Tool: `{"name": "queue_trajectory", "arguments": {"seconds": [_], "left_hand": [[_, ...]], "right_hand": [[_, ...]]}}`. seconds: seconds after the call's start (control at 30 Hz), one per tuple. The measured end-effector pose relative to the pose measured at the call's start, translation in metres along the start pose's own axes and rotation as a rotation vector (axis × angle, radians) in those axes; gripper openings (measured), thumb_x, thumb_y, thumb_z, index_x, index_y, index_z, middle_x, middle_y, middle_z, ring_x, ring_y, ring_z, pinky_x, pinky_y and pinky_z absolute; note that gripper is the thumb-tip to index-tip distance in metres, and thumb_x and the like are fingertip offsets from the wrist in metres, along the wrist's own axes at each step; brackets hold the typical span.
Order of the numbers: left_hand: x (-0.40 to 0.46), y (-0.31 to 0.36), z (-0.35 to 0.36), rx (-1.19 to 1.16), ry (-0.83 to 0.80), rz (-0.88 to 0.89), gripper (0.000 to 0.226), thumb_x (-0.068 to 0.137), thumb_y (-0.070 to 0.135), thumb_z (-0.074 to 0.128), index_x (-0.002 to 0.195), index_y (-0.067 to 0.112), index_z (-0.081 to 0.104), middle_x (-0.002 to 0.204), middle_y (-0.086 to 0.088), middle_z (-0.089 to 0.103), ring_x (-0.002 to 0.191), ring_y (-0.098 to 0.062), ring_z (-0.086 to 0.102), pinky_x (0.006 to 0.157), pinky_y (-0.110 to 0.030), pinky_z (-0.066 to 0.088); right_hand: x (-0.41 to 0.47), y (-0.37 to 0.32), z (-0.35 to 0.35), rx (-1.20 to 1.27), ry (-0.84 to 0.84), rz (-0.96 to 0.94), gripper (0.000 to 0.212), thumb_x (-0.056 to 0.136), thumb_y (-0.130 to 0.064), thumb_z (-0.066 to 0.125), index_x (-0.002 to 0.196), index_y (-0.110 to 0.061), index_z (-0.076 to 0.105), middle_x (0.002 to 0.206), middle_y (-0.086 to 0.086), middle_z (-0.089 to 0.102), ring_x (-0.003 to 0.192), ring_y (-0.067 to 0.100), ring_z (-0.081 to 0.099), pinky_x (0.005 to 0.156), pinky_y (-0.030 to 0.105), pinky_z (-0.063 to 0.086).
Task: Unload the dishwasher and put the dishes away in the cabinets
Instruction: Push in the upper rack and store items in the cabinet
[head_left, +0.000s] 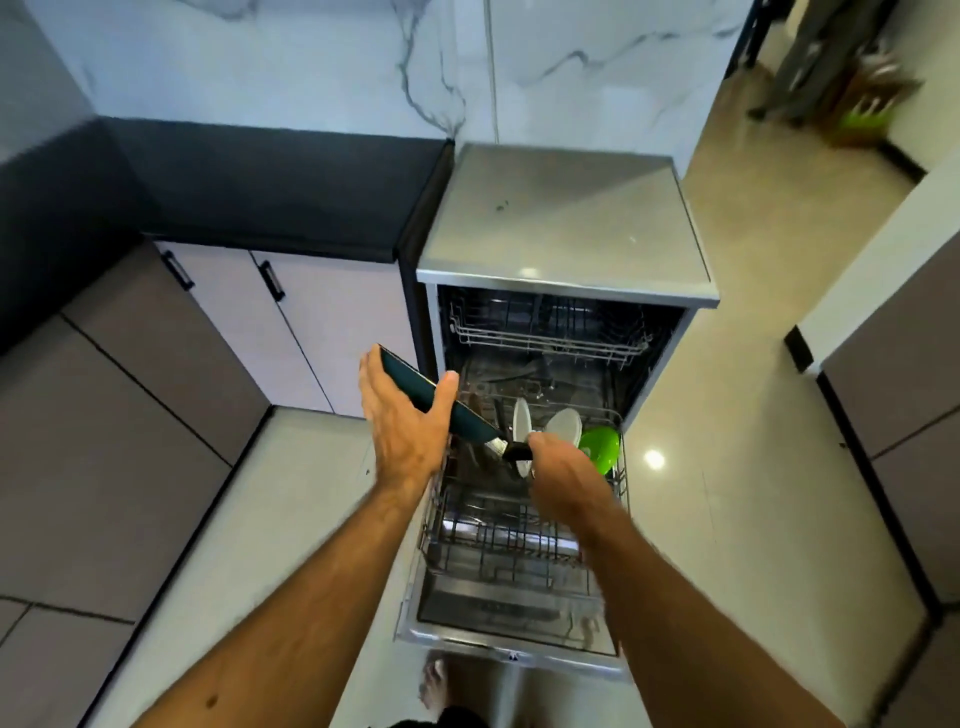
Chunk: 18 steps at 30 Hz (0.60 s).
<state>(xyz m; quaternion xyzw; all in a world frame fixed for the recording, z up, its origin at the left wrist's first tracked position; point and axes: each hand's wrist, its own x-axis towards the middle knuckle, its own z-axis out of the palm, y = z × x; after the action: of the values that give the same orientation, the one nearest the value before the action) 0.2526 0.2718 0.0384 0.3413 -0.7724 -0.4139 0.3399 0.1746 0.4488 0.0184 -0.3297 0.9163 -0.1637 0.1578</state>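
Note:
A dark teal frying pan (415, 389) hangs tilted above the left side of the open dishwasher (566, 228). My right hand (563, 470) is shut on its black handle. My left hand (410, 421) cups the pan's body from below, thumb over its rim. Behind the pan, two white plates (521, 421) stand upright in the pulled-out lower rack (519, 535), and a green bowl (602, 448) sits at the rack's right. The upper rack (550, 327) stays inside the machine. The front half of the lower rack holds no dishes that I can see.
The dishwasher door (509, 618) lies flat open toward me. A black countertop (270, 187) with light cabinet doors (306, 322) below runs along the left. Grey cabinets (119, 447) stand at the near left. Tiled floor lies on both sides. My foot (434, 680) shows below the door.

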Motion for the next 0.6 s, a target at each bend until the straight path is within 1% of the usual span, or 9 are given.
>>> {"name": "queue_trajectory", "arguments": {"seconds": [0.1, 0.13, 0.23, 0.33, 0.37, 0.5, 0.6], "left_hand": [[0.006, 0.015, -0.031, -0.033, 0.07, 0.047, 0.092, 0.084, 0.075, 0.043, 0.152, 0.021, 0.015, 0.15, -0.005, 0.03, 0.136, -0.024, 0.037, 0.11, -0.048, 0.04], [0.009, 0.018, -0.043, -0.041, 0.095, 0.054, 0.089, 0.086, 0.072, 0.043, 0.152, 0.018, 0.018, 0.147, -0.005, 0.034, 0.132, -0.023, 0.04, 0.108, -0.047, 0.041], [0.025, 0.024, -0.082, -0.046, 0.211, 0.105, 0.077, 0.09, 0.058, 0.046, 0.147, 0.01, 0.027, 0.138, -0.006, 0.04, 0.125, -0.024, 0.043, 0.105, -0.049, 0.042], [0.048, 0.019, -0.128, -0.025, 0.32, 0.125, 0.073, 0.09, 0.055, 0.047, 0.143, 0.007, 0.033, 0.132, -0.008, 0.042, 0.12, -0.022, 0.044, 0.103, -0.047, 0.042], [0.056, 0.016, -0.144, -0.017, 0.342, 0.125, 0.073, 0.089, 0.055, 0.046, 0.143, 0.007, 0.034, 0.132, -0.007, 0.042, 0.12, -0.02, 0.044, 0.104, -0.045, 0.042], [0.089, -0.003, -0.216, 0.025, 0.446, 0.131, 0.073, 0.088, 0.056, 0.042, 0.143, 0.007, 0.036, 0.131, -0.009, 0.043, 0.118, -0.019, 0.044, 0.104, -0.037, 0.042], [0.114, -0.017, -0.274, 0.059, 0.531, 0.129, 0.077, 0.088, 0.058, 0.037, 0.145, 0.005, 0.037, 0.132, -0.013, 0.044, 0.121, -0.021, 0.043, 0.104, -0.025, 0.032]], "right_hand": [[0.004, -0.026, -0.031, -0.079, -0.042, -0.052, 0.028, 0.088, -0.011, 0.051, 0.116, -0.014, 0.052, 0.113, 0.008, 0.061, 0.102, 0.032, 0.06, 0.087, 0.043, 0.048], [0.005, -0.035, -0.039, -0.101, -0.041, -0.069, 0.028, 0.087, -0.012, 0.051, 0.115, -0.014, 0.052, 0.112, 0.007, 0.061, 0.102, 0.032, 0.06, 0.086, 0.043, 0.047], [0.009, -0.068, -0.054, -0.122, 0.018, -0.134, 0.016, 0.085, -0.016, 0.051, 0.101, -0.018, 0.052, 0.101, 0.004, 0.063, 0.092, 0.031, 0.062, 0.072, 0.036, 0.045], [0.02, -0.118, -0.06, -0.189, 0.129, -0.225, 0.009, 0.085, -0.023, 0.051, 0.093, -0.021, 0.049, 0.094, 0.002, 0.061, 0.085, 0.03, 0.062, 0.066, 0.035, 0.038], [0.025, -0.137, -0.06, -0.199, 0.159, -0.246, 0.008, 0.083, -0.025, 0.051, 0.091, -0.022, 0.048, 0.092, 0.001, 0.061, 0.082, 0.029, 0.061, 0.065, 0.034, 0.038], [0.047, -0.218, -0.049, -0.2, 0.23, -0.328, 0.011, 0.077, -0.032, 0.05, 0.084, -0.022, 0.05, 0.082, 0.001, 0.064, 0.073, 0.028, 0.062, 0.065, 0.034, 0.049], [0.063, -0.279, -0.041, -0.206, 0.244, -0.403, 0.017, 0.077, -0.034, 0.049, 0.086, -0.021, 0.056, 0.074, -0.002, 0.06, 0.065, 0.022, 0.058, 0.066, 0.035, 0.055]]}}
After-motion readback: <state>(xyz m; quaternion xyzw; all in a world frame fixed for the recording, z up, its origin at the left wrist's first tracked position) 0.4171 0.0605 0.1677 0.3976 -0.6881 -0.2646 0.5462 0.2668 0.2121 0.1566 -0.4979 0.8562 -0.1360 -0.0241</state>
